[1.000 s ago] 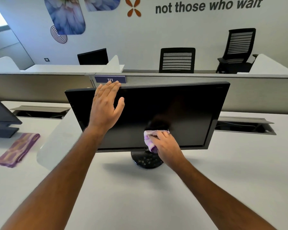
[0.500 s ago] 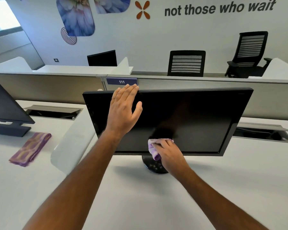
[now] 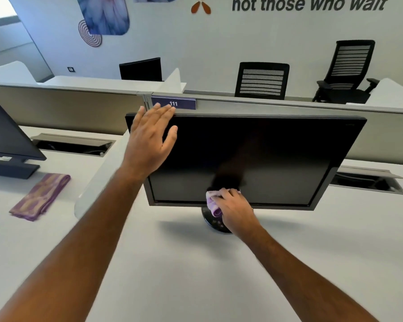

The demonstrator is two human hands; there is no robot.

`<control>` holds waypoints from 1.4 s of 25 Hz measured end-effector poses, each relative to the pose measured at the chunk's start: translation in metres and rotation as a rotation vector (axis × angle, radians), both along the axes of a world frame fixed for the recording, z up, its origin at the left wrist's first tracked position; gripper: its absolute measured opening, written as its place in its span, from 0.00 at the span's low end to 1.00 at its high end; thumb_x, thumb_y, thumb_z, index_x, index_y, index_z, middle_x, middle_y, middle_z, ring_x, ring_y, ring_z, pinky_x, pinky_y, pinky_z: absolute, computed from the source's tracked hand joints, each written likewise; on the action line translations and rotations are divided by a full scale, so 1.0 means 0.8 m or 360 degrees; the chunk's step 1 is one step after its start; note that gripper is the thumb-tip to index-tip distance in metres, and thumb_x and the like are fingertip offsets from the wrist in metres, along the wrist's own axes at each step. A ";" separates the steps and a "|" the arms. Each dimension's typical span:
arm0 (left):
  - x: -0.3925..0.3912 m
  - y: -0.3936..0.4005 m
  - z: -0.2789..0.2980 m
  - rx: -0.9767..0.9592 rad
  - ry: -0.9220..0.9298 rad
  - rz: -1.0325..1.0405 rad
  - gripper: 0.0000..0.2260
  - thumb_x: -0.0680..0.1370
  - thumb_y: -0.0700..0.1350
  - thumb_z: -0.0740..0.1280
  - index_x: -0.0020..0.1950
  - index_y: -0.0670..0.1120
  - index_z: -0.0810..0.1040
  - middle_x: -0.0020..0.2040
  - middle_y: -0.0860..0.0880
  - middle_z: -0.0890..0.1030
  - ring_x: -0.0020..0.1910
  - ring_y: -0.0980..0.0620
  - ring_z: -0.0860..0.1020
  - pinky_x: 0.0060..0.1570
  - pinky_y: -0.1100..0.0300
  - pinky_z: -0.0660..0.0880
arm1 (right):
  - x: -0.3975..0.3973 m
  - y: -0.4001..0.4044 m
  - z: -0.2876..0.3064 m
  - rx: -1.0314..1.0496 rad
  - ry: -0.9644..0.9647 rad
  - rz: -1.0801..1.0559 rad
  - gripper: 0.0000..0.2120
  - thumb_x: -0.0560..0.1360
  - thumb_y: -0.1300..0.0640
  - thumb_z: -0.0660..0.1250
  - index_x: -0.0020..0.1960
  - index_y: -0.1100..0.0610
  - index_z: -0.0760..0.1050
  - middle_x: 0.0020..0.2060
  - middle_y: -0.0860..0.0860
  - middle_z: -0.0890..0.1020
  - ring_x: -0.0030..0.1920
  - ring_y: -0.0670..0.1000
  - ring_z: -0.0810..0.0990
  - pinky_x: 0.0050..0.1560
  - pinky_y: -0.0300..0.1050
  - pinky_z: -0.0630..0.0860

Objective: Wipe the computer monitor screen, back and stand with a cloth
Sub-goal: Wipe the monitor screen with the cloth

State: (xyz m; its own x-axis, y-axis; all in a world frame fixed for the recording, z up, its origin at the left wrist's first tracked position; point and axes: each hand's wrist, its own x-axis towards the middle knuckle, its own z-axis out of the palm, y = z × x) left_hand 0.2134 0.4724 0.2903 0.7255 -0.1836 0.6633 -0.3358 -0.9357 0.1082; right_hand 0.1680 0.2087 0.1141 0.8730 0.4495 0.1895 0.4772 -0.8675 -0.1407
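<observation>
A: Entry: task status? Where is the monitor?

B: Monitor [image 3: 254, 159] stands on the white desk [image 3: 196, 275], centre of view, screen facing the wearer. Left hand [image 3: 149, 140] lies flat at the screen's 10 o'clock corner, fingers straight, their tips reaching over the top edge; judged to be bracing. Right hand [image 3: 233, 205] is curled round a bunched pink-purple cloth [image 3: 213, 203], pressing it on the lower bezel at 6 o'clock, just above the round stand base [image 3: 209, 223].

A: Progress?

B: Judged early: screen pass underway along the bottom edge. Cannot tell how much glass is already clean. Back not in view, stand apparently untouched.

A: Counts?

B: Hands: two. Cloths: two, one in use, one folded purple cloth [image 3: 41, 196] lying at 9 o'clock. Monitors: three, including neighbour monitor [image 3: 7, 138] at 9 o'clock and far monitor [image 3: 141, 69] at 11. Office chairs [image 3: 262, 81]: two, at 1 o'clock.
</observation>
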 end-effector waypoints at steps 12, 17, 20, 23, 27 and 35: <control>-0.003 0.054 -0.006 -0.0137 -0.0053 0.0012 0.21 0.86 0.50 0.56 0.77 0.46 0.73 0.73 0.47 0.76 0.76 0.49 0.69 0.80 0.51 0.54 | -0.006 0.063 -0.004 -0.0111 0.0210 -0.0013 0.27 0.77 0.62 0.68 0.75 0.54 0.70 0.69 0.53 0.75 0.65 0.58 0.74 0.71 0.54 0.71; 0.000 0.057 -0.011 -0.0181 -0.0097 0.0003 0.21 0.85 0.49 0.57 0.76 0.45 0.74 0.71 0.47 0.78 0.73 0.47 0.72 0.79 0.49 0.57 | -0.017 0.096 -0.015 -0.0067 0.0219 -0.0018 0.30 0.76 0.65 0.68 0.77 0.53 0.68 0.71 0.50 0.73 0.68 0.57 0.72 0.73 0.54 0.69; -0.001 0.069 -0.016 -0.0186 -0.0073 -0.0007 0.21 0.86 0.50 0.56 0.77 0.45 0.73 0.71 0.47 0.78 0.73 0.48 0.71 0.78 0.50 0.57 | -0.015 0.103 -0.011 -0.0100 0.0287 -0.0039 0.30 0.77 0.65 0.67 0.77 0.53 0.67 0.71 0.51 0.72 0.69 0.56 0.70 0.75 0.53 0.67; 0.001 0.067 -0.013 -0.0146 -0.0080 -0.0054 0.22 0.86 0.50 0.56 0.78 0.46 0.72 0.72 0.47 0.77 0.73 0.48 0.70 0.78 0.49 0.58 | -0.015 0.118 0.000 -0.0054 0.0188 -0.0001 0.28 0.77 0.65 0.69 0.75 0.54 0.70 0.69 0.51 0.74 0.66 0.55 0.73 0.71 0.53 0.73; 0.003 0.061 -0.013 -0.0166 -0.0055 -0.0026 0.22 0.86 0.50 0.56 0.78 0.46 0.73 0.71 0.47 0.77 0.73 0.48 0.71 0.78 0.47 0.59 | -0.010 0.140 0.003 0.0099 0.0037 0.0014 0.28 0.73 0.67 0.71 0.72 0.53 0.74 0.68 0.49 0.77 0.62 0.54 0.76 0.63 0.50 0.78; 0.000 0.075 -0.009 -0.0096 0.0022 -0.0108 0.25 0.85 0.53 0.54 0.80 0.46 0.70 0.74 0.47 0.75 0.75 0.47 0.69 0.78 0.48 0.56 | -0.016 0.165 0.004 -0.0001 0.0100 0.0034 0.29 0.75 0.66 0.70 0.74 0.54 0.71 0.69 0.50 0.74 0.64 0.55 0.74 0.68 0.53 0.75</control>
